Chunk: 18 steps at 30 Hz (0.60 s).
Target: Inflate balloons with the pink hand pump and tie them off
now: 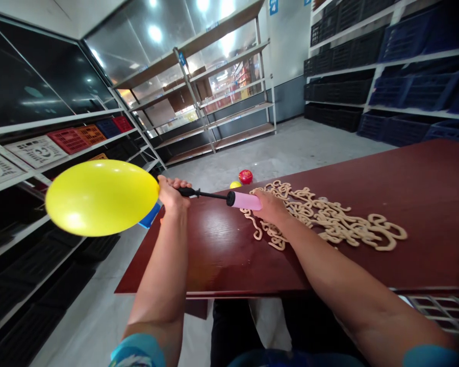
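Note:
A big inflated yellow balloon (102, 198) stretches out to the left of my left hand (173, 193). That hand is closed at the balloon's neck, where it meets the black end of a hand balloon pump (247, 201). How the neck sits on the pump is hidden by my fingers. The pump's black rod is drawn out, and its pink barrel lies in my right hand (271, 208), which is wrapped round the far end. Just beyond and beside my right hand, a heap of tan, curled, uninflated long balloons (329, 216) is spread over the dark red table (222, 255).
Past the table's far edge, a red balloon (245, 177) and a yellow round thing (235, 184) show near the floor. A blue object (150, 216) is partly hidden behind my left arm. Shelves with crates (71, 139) line the left; dark crates (416, 92) fill the right.

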Available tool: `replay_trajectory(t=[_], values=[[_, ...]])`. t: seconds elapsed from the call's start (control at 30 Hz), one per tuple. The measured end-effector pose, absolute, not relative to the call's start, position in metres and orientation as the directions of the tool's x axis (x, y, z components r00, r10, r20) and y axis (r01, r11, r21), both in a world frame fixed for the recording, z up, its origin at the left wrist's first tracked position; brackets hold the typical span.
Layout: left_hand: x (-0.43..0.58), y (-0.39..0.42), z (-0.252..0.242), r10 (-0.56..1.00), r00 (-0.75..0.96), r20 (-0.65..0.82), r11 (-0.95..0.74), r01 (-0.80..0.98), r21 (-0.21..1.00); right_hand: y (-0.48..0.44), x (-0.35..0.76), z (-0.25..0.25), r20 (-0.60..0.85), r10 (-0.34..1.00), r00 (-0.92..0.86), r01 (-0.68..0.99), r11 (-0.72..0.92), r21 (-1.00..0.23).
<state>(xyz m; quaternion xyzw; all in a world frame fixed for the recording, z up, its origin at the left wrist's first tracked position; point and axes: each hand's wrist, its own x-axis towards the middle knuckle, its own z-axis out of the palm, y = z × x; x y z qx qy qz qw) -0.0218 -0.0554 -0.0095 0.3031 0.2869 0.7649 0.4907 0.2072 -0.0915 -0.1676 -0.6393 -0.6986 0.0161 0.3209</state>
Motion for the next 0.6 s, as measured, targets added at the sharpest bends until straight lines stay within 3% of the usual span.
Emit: replay_trajectory(t=[0.33, 0.6], values=[[0.040, -0.053, -0.076, 0.966, -0.250, 0.065, -0.213, -0.631, 0.746, -0.095, 0.203, -0.164, 0.426, 0.905, 0.019, 0.905, 0.166, -0.392], [-0.013, -0.058, -0.034, 0.956, -0.273, 0.106, -0.266, -0.653, 0.709, -0.096, 0.206, -0.156, 0.462, 0.886, 0.020, 0.903, 0.182, -0.388]])
